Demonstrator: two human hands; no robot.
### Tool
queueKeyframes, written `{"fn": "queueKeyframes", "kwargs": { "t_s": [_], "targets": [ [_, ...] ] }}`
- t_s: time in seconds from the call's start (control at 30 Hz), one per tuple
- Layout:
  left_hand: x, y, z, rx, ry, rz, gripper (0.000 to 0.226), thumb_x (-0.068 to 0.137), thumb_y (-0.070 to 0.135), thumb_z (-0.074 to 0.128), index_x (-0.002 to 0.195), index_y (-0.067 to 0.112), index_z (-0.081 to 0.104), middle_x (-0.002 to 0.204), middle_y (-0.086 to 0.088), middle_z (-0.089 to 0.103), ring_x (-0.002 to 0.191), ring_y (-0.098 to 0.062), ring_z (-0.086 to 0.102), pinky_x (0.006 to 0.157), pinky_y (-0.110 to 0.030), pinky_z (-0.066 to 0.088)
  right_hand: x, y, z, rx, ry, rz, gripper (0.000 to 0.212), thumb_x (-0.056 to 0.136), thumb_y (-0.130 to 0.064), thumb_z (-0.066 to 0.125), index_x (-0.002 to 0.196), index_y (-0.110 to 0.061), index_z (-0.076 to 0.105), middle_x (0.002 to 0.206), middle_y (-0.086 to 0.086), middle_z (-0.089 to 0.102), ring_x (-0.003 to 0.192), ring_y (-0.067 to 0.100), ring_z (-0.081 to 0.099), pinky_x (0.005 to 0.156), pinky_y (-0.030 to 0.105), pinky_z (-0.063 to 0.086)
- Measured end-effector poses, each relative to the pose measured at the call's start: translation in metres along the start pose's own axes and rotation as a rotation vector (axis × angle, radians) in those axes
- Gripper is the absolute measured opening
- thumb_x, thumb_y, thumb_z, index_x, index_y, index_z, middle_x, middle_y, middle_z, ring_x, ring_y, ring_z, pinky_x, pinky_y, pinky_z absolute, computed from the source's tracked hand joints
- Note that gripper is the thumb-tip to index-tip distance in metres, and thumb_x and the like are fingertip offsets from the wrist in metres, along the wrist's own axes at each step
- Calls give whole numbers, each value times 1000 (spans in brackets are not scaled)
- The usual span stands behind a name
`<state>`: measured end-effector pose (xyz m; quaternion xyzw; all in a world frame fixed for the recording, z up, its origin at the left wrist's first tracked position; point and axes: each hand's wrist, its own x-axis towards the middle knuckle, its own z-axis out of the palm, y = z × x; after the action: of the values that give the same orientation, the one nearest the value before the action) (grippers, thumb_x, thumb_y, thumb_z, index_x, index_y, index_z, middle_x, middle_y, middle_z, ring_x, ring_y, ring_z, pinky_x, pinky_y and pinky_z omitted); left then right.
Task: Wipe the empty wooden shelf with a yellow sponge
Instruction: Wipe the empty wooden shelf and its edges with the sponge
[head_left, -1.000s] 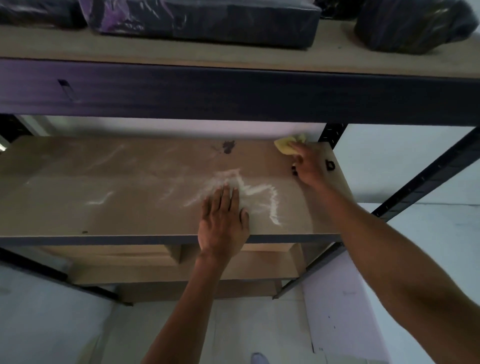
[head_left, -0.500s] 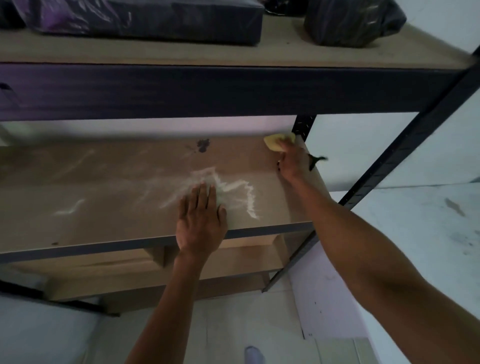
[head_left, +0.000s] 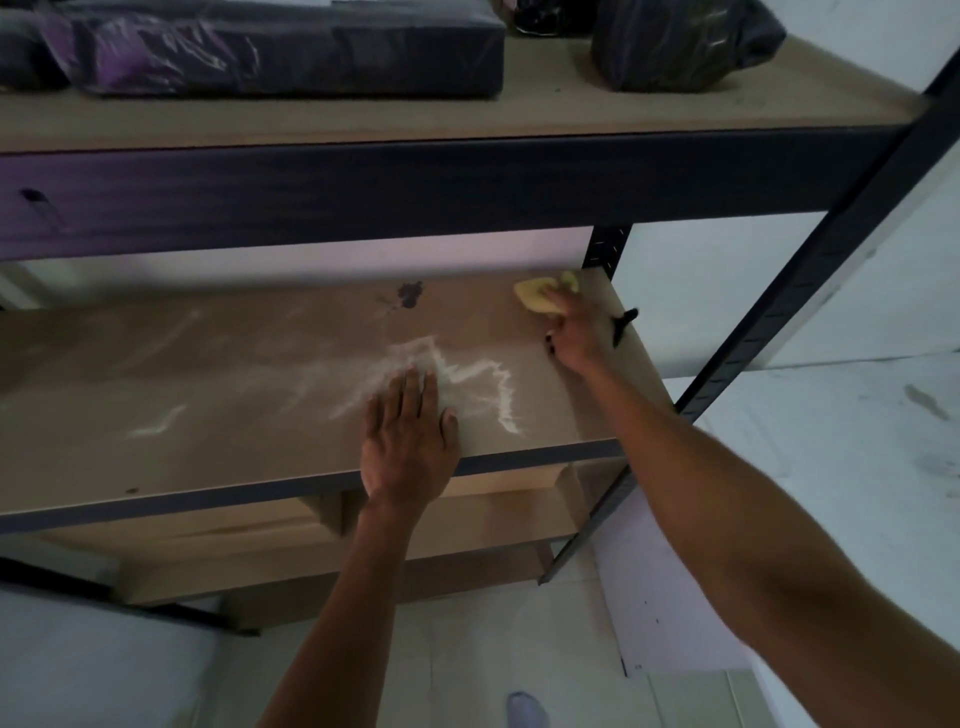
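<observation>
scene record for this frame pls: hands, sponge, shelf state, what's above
left hand: flat, palm down on shelf front edge, holds nothing
right hand: presses sponge at far right corner
sponge: yellow, partly under the fingers
shelf: wooden, bare, unwiped
white streaks: mid-shelf, beside left hand
dark stain: near back edge
upper shelf: dark wrapped bundles

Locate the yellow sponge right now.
Head view: the yellow sponge sits at the wooden shelf's far right back corner, under the right hand, beside the black upright.
</observation>
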<state>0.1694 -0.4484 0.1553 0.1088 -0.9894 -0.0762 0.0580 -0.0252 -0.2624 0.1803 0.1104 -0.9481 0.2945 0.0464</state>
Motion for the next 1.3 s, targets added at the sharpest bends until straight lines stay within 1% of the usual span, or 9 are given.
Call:
{"fn": "queueKeyframes", "kwargs": {
  "t_s": [0.17,0.3,0.37,0.5,0.6,0.87,0.97,1.1,1.3],
  "targets": [
    [0,2,-2,10,-23,0,61,106,44,22,160,16,18,168,-8,15,155,-26,14,124,-46,12,-35,-31,22,141,-64,-234,43,95,-7,52,136,-21,54,138,9,57,120,25,58,103,30,46],
    [-1,1,-3,7,-45,-1,67,102,47,11,161,17,13,169,-7,9,156,-24,8,124,-45,9,-20,13,-9,-99,210,-32,46,90,-6,46,133,-19,55,136,13,57,121,34,54,104,43,45],
    [-1,1,-3,-9,-46,-5,68,101,48,11,161,17,14,169,-7,10,156,-25,9,125,-45,9,-27,27,-13,-189,173,19,46,90,-10,46,135,-18,52,141,12,52,128,35,47,110,45,37],
    [-1,0,-1,-16,-40,-5,62,106,44,23,161,17,15,168,-7,11,156,-25,9,124,-46,9,-60,-15,11,-69,136,-66,40,94,-14,52,133,-22,57,131,10,62,112,32,61,92,38,51],
    [-2,0,-3,-8,-40,-5,62,107,45,22,161,17,13,169,-7,9,156,-24,7,124,-45,7,-78,-37,20,43,59,-171,40,96,-14,53,134,-23,55,131,7,62,111,26,63,94,34,51],
    [-2,1,-6,-31,-74,-18,62,106,45,17,162,19,7,169,-5,2,156,-22,0,124,-44,1,-76,15,-12,-199,161,110,44,88,-11,51,131,-15,53,140,20,49,119,41,52,95,45,49],
    [0,1,-5,-33,-83,-19,62,106,45,17,162,19,8,169,-5,2,156,-22,1,125,-45,2,-98,-26,14,-87,146,20,37,91,-9,52,127,-13,58,130,20,58,110,39,59,89,41,50],
    [-1,1,-6,-41,-86,-13,62,106,46,17,162,20,7,169,-5,2,156,-22,0,125,-44,1,-102,-39,6,49,95,-21,43,94,-5,49,136,-15,52,136,15,57,119,33,57,101,41,48],
    [0,0,-4,-41,-91,-16,63,106,46,14,162,19,5,169,-5,0,156,-22,-2,126,-45,1,-104,13,-19,-220,196,50,39,88,-8,47,127,-6,53,138,19,52,125,41,48,97,47,48]
  ]
}}
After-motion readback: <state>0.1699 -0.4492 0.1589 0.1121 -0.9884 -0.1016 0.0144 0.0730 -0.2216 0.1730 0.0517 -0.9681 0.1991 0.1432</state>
